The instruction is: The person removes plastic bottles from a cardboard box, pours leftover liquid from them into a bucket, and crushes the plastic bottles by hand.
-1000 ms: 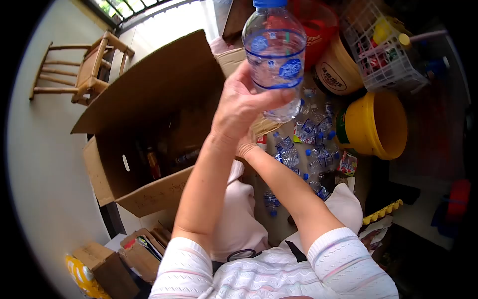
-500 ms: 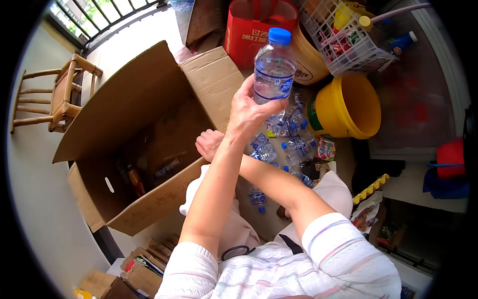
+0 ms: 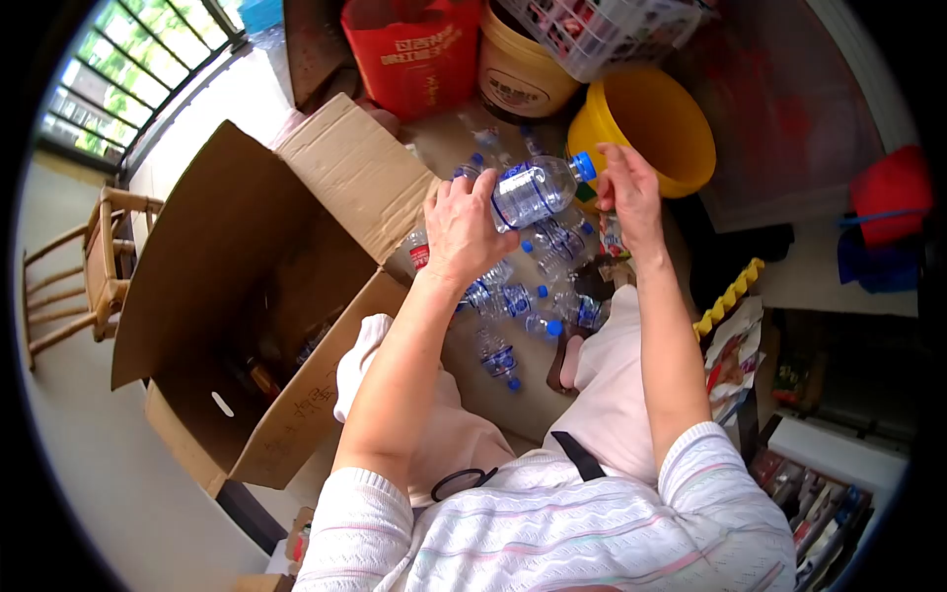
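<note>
A clear plastic bottle [image 3: 538, 190] with a blue cap lies tilted sideways in my left hand [image 3: 464, 222], whose fingers wrap round its base end. The cap [image 3: 584, 167] points right, toward my right hand [image 3: 629, 192]. That hand is just beside the cap, fingers bent and thumb apart, with nothing visible in them. Below my hands, several similar bottles [image 3: 498, 357] lie scattered on the floor. To the left stands a large open cardboard box [image 3: 296, 395] with a few bottles inside, dim and partly hidden.
A yellow bucket [image 3: 695, 128] stands behind my right hand. Beside it are a cream bucket [image 3: 528, 84], a red bag [image 3: 414, 59] and a white plastic basket [image 3: 592, 54]. A bamboo chair [image 3: 104, 261] stands far left. Printed packaging [image 3: 735, 355] lies at the right.
My left hand has lowered the bottle and turned it from upright to sideways. My right hand has moved from the box's edge across to the right, next to the cap. The view has shifted.
</note>
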The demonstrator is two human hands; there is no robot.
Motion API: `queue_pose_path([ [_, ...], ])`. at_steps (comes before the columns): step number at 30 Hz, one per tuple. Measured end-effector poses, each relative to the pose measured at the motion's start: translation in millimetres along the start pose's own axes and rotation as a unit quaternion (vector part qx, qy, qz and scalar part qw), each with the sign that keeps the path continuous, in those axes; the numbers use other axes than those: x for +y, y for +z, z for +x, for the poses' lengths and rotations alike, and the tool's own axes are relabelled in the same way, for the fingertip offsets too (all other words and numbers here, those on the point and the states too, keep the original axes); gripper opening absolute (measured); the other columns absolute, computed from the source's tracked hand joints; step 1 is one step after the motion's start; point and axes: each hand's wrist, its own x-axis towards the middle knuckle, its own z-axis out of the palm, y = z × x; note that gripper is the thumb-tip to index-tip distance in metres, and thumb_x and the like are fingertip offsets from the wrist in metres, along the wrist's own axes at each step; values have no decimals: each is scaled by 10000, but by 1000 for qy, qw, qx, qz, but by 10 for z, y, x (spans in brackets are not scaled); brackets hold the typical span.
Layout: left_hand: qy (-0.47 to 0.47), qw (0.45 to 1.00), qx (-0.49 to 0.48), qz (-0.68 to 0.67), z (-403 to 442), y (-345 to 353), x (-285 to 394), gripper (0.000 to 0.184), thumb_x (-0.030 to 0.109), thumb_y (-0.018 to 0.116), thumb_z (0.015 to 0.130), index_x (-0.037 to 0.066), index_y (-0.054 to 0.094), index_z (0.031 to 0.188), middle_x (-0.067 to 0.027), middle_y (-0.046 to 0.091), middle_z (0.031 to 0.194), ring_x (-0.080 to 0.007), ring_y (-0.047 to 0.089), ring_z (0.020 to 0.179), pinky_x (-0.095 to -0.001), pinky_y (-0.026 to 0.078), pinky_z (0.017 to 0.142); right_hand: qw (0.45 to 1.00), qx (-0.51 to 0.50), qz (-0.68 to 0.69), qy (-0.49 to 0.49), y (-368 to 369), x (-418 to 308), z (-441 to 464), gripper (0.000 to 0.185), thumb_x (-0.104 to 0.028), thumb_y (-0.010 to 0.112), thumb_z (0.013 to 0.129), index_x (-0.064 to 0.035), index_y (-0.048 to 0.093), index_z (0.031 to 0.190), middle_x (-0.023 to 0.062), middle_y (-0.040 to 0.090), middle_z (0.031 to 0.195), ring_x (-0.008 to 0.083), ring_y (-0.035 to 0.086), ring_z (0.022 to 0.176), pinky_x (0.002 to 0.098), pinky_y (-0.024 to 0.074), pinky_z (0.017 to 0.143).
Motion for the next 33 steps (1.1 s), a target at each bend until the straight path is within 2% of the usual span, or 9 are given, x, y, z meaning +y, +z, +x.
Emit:
queue_pose_path([
  [3,28,998,-45,29,15,218,217,696,256,738,546,132,537,1201,-122,577,990,-294,524,998,-405,402,858,992,12,-122,29,-278,222,-44,380,-404,623,868,-26,630,831,-59,494,583,25,438,488,174,339,434],
  [13,79,965,-215,-131,99,646,697,730,308,741,506,19,577,1155,-151,630,965,-315,576,947,-369,454,856,991,42,-106,63,-1117,311,-414,289,-290,641,870,-13,616,791,-34,533,593,35,455,510,201,368,446],
  [15,29,934,-306,-182,88,660,829,712,308,746,505,10,591,1133,-165,648,957,-322,604,900,-365,461,843,993,30,-107,34,-1245,325,-519,280,-273,636,876,-1,610,813,-32,548,618,32,453,536,198,375,477],
  [20,-34,822,-452,-346,100,732,874,581,230,756,552,-38,606,1046,-51,641,901,-145,580,822,-281,445,793,986,-117,-70,101,-1566,275,-566,217,-168,582,910,-14,609,1059,-16,609,879,25,522,733,170,450,639],
  [23,-117,744,-506,-421,140,690,811,591,204,748,551,-59,594,1057,-73,644,917,-150,587,834,-279,444,808,988,-141,26,53,-1657,360,-531,221,-121,570,910,-9,589,1100,4,619,946,39,565,819,175,472,691],
  [27,-137,701,-484,-506,226,693,481,726,248,770,556,-62,525,1166,-88,636,995,-169,601,878,-289,464,842,989,-7,132,60,-1619,407,-426,226,-83,566,901,-15,579,1116,18,628,966,66,593,846,180,476,690],
  [29,-126,723,-435,-521,304,634,471,716,298,776,581,-51,525,1153,-86,637,967,-167,607,882,-309,477,836,998,-13,-9,57,-1447,597,-350,204,-106,594,869,-21,612,1054,50,662,885,108,618,759,227,483,655],
  [31,-114,768,-381,-501,414,573,452,720,321,788,602,-34,513,1165,-83,632,975,-164,604,884,-310,482,822,945,-80,-313,43,-1241,698,-402,204,-121,600,793,-38,647,974,147,669,898,280,647,835,356,505,736],
  [33,-135,748,-343,-552,488,613,428,637,258,777,690,-18,492,1188,-79,623,991,-159,601,864,-300,483,792,924,-199,-322,57,-997,878,-426,210,-142,581,755,-51,661,926,196,642,929,357,611,895,418,482,797],
])
